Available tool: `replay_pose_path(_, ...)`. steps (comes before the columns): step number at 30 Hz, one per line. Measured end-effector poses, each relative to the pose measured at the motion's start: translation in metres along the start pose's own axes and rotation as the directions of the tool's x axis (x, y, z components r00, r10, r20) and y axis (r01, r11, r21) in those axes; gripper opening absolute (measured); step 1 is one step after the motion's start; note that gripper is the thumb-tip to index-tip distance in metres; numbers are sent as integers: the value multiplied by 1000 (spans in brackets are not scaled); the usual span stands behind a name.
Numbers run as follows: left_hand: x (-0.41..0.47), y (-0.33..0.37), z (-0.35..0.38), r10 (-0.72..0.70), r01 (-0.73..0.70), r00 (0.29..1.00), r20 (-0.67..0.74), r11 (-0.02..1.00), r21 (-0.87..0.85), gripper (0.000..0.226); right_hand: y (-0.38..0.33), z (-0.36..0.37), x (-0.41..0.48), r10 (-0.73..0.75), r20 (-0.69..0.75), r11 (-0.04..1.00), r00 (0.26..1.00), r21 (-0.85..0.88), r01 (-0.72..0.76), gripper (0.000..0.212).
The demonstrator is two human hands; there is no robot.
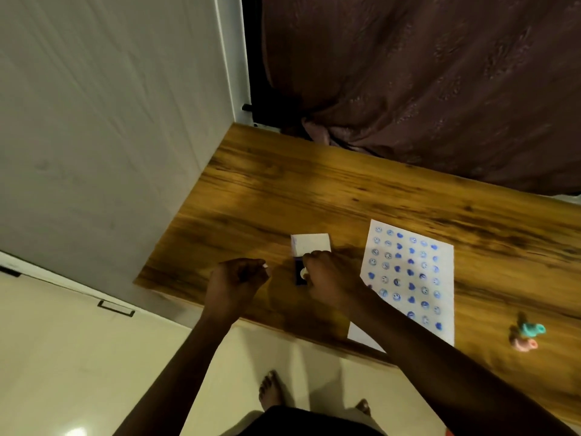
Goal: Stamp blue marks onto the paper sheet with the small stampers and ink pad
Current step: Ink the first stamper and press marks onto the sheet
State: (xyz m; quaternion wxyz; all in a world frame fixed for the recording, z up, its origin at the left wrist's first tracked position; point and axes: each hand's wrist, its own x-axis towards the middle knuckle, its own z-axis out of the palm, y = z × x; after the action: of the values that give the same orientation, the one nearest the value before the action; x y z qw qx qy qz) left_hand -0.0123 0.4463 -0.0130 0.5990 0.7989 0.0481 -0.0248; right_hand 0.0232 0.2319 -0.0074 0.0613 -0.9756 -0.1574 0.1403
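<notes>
Hands meet over the near left part of the wooden table [283, 190]. The right hand [333, 278] curls down onto the dark ink pad [298, 272], its fingers pinched narrowly on a small pale stamper [303, 273]. The left hand [239, 278] hovers just beside it in a loose fist; whether it grips anything is hard to tell in the blur.

Most of the ink pad hides under the right hand, with its white lid [310, 244] showing just beyond. The right forearm covers the near left corner of the paper sheet [412, 278], which carries rows of blue marks. Two more stampers, teal [533, 329] and pink [524, 344], lie well apart, right of the sheet. Far tabletop stays bare.
</notes>
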Motion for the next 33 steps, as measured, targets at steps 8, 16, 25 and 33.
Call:
replay_pose_path(8, 3, -8, 10, -40, 42, 998, 46, 999, -23, 10, -6, 13, 4, 55, -34, 998, 998, -7, -55, 32)
replay_pose_path(16, 9, 7, 20, 7, -9, 999, 32, 998, 68, 14, -9, 9, 6, 114, 50, 993, 992, -20, -113, 39)
replay_pose_path(25, 11, 31, 45, 14, -22, 992, 128, 998, 63, 28, 29, -27, -12, 159, -58, 878, 986, 465, -114, 18)
replay_pose_path(33, 5, 39, 90, 0, -19, 967, 254, 997, 75, 22, 113, -34, -115, 507, -141, 715, 850, 620, -323, 17)
